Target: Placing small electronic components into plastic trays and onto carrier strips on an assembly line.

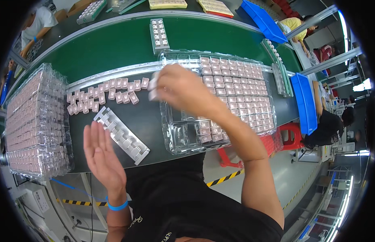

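Right grip (179, 86) holds blurred pale pieces (152, 95) along its left side.

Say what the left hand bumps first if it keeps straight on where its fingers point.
Probably the loose pink blocks, just past the fingertips of the left hand. The metal bar's upper end sits close on the right. Hand height is unclear, so it might pass above them.

Pale pink on the blocks (137, 86), silver-grey on the rack (123, 138), green on the belt (106, 40), dark grey on the counter (129, 115), blue on the bins (303, 105) and wristband (117, 207), red on the stool (291, 136), yellow-black stripes along the tape (224, 178).
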`<state>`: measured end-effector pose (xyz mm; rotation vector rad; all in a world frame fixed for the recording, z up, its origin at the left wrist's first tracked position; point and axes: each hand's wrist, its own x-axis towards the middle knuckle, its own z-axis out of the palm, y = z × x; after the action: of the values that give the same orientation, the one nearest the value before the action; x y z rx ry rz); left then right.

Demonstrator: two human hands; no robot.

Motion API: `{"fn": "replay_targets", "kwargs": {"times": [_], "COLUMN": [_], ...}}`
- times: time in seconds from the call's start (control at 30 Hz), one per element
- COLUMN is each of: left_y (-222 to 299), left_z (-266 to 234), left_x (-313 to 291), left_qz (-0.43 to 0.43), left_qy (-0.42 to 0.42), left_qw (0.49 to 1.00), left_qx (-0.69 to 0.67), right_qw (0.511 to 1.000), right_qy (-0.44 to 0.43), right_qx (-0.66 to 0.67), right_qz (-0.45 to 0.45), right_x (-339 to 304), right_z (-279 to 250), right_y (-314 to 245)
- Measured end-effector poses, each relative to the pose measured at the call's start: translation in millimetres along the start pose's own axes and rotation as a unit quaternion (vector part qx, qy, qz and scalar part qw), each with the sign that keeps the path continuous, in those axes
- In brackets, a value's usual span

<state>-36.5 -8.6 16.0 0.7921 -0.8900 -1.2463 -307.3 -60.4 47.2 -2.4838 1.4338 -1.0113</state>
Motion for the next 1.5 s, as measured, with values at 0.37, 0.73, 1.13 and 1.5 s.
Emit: {"fn": "replay_targets", "kwargs": {"times": [0.37,0.73,1.13,1.5], "left_y": [-50.5,-55.5,-50.0,-51.4], "left_z": [-95.9,-101.1,-104.3,-100.7], "left_x": [8.7,11.6,12.3,7.3], "left_qz": [0.036,0.037,0.031,0.031], "left_qy": [0.110,0.102,0.098,0.070], "left_qw": [0.976,0.976,0.982,0.985], "left_qx": [0.182,0.188,0.157,0.157], "right_qw": [0.973,0.957,0.923,0.884], "right_qy": [-0.161,-0.213,-0.214,-0.252], "right_qx": [-0.164,-0.188,-0.320,-0.388], "right_qz": [0.022,0.060,0.021,0.069], "right_x": [-19.8,-9.7,-5.8,-6.8], "right_z": [-49.7,-38.9,-39.9,-32.4], "right_y": [140.0,144.5,137.3,116.6]}}
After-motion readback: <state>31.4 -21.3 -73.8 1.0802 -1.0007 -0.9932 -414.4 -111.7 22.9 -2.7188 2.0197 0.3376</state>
